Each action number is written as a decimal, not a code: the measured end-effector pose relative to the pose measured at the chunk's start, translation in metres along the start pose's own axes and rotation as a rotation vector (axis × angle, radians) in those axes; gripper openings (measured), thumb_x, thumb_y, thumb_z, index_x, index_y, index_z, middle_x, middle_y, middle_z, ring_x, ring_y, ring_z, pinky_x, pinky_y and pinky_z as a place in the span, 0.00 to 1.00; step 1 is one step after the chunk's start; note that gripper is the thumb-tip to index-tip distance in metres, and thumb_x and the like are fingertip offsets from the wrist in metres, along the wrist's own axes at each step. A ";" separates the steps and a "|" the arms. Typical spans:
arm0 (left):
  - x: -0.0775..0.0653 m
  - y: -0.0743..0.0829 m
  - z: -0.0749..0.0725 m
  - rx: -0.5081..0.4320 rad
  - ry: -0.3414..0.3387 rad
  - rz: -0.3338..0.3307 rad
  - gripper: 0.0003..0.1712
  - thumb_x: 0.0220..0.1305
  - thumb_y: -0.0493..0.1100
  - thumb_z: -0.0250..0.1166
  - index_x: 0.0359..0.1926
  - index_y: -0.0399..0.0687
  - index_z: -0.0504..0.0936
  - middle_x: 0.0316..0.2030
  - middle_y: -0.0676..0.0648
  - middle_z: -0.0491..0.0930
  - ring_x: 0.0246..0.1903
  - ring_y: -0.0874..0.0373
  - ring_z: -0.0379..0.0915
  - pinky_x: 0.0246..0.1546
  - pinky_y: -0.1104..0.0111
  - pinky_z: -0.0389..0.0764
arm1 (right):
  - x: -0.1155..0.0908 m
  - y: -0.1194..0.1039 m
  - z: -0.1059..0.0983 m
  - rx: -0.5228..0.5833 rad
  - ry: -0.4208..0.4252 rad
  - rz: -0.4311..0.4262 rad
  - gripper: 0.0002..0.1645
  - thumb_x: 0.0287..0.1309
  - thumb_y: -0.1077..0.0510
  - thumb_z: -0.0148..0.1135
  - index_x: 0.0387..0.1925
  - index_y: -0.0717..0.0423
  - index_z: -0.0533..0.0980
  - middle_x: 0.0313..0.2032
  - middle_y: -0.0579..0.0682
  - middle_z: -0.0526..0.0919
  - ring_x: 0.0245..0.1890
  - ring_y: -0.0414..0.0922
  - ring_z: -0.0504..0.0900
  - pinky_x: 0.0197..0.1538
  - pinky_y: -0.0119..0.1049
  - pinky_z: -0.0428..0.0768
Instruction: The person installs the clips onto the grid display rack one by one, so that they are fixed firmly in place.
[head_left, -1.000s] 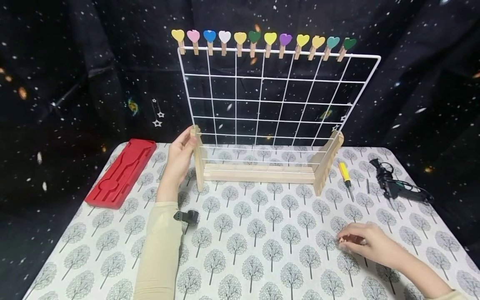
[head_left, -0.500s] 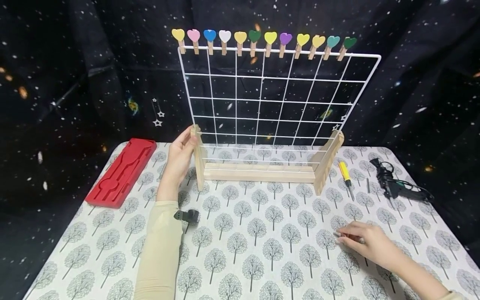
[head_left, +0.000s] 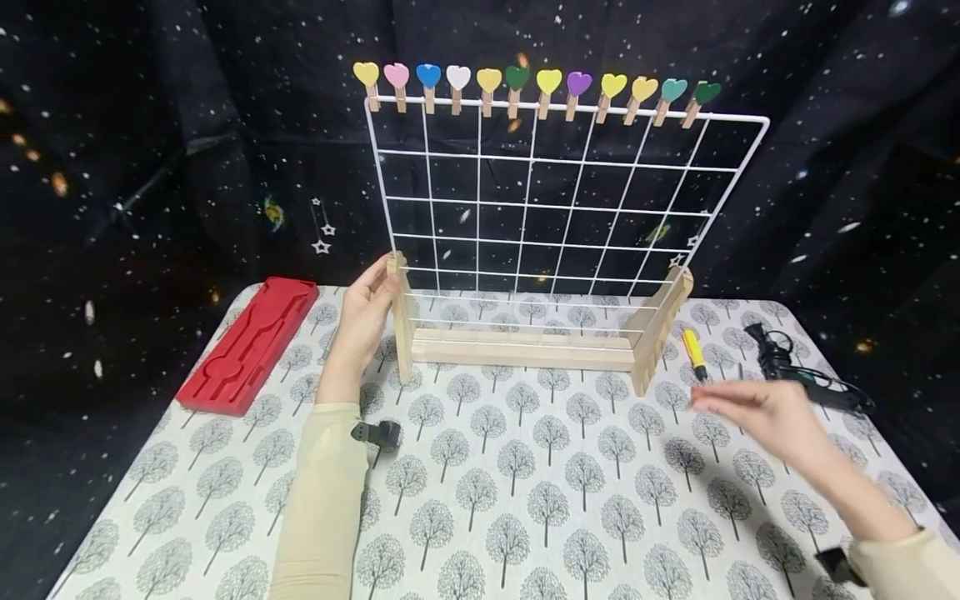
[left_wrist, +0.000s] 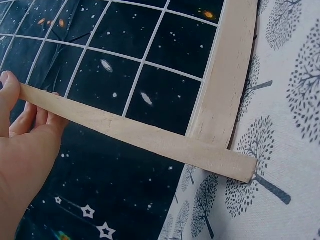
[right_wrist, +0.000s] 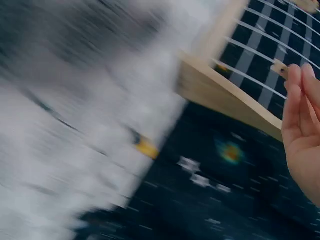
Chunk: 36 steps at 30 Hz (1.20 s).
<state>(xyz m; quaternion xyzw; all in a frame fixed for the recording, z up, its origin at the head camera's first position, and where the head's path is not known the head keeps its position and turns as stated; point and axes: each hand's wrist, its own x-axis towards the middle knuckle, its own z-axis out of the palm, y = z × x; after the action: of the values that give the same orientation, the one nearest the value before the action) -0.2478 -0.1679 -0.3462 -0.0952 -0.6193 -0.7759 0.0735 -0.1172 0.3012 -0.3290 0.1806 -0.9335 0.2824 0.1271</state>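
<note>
A white wire grid [head_left: 555, 158] stands in a wooden stand [head_left: 525, 354]. Along its top bar sits a row of wooden clothespins with coloured hearts, from a yellow one [head_left: 366, 75] at the left to a dark green one [head_left: 707, 93] toward the right. My left hand [head_left: 363, 312] grips the upper end of the stand's left side piece [left_wrist: 120, 125], thumb on one side and fingers on the other. Above the table at the right, my right hand [head_left: 765, 417] pinches a small wooden clothespin [right_wrist: 280, 69] between thumb and fingertips; the hand hides most of it.
A red moulded tray [head_left: 247, 346] lies at the left of the tree-patterned tablecloth [head_left: 480, 467]. Right of the stand are a yellow screwdriver [head_left: 693, 350] and a black tool with a cable [head_left: 772, 350]. A dark starry cloth [head_left: 150, 167] hangs behind.
My right hand has lifted from the table and moved away from me, toward the stand, with the clothespin. The left hand keeps its grip. The head view has shifted slightly.
</note>
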 end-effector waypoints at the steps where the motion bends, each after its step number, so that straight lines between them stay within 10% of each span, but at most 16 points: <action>1: 0.001 -0.001 0.000 0.004 -0.001 0.000 0.31 0.59 0.45 0.54 0.62 0.42 0.57 0.59 0.43 0.62 0.58 0.56 0.59 0.60 0.67 0.59 | 0.011 -0.006 -0.010 0.006 0.027 0.023 0.11 0.45 0.58 0.63 0.35 0.52 0.80 0.33 0.46 0.83 0.30 0.23 0.76 0.30 0.16 0.75; 7: 0.006 -0.012 -0.005 0.007 0.006 -0.012 0.31 0.58 0.46 0.55 0.62 0.45 0.59 0.59 0.44 0.63 0.58 0.57 0.59 0.60 0.67 0.60 | 0.082 -0.044 -0.078 0.138 0.188 -0.005 0.17 0.51 0.63 0.58 0.45 0.54 0.75 0.33 0.45 0.83 0.31 0.32 0.79 0.36 0.16 0.74; 14: 0.006 -0.017 -0.006 -0.005 0.009 -0.007 0.31 0.56 0.47 0.57 0.61 0.46 0.61 0.58 0.45 0.64 0.57 0.57 0.60 0.59 0.69 0.60 | 0.149 -0.089 -0.133 0.756 0.396 -0.102 0.18 0.38 0.74 0.63 0.37 0.77 0.74 0.28 0.57 0.83 0.25 0.43 0.82 0.31 0.26 0.79; 25: 0.006 -0.014 -0.008 -0.007 -0.008 -0.003 0.31 0.57 0.47 0.56 0.61 0.47 0.60 0.59 0.45 0.63 0.57 0.56 0.59 0.60 0.69 0.59 | 0.199 -0.106 -0.154 0.343 0.342 0.061 0.16 0.42 0.59 0.65 0.38 0.58 0.80 0.31 0.38 0.83 0.35 0.31 0.78 0.61 0.26 0.59; 36: 0.007 -0.012 -0.006 -0.015 -0.005 0.004 0.31 0.57 0.47 0.56 0.61 0.46 0.60 0.59 0.45 0.63 0.58 0.56 0.59 0.60 0.69 0.59 | 0.207 -0.107 -0.152 0.155 0.260 0.102 0.16 0.44 0.53 0.63 0.38 0.53 0.80 0.27 0.32 0.81 0.32 0.34 0.74 0.33 0.17 0.69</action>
<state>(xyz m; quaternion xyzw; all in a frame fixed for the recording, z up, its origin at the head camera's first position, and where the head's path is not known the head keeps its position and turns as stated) -0.2581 -0.1712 -0.3576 -0.0987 -0.6135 -0.7801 0.0730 -0.2401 0.2502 -0.0844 0.1041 -0.8925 0.3809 0.2180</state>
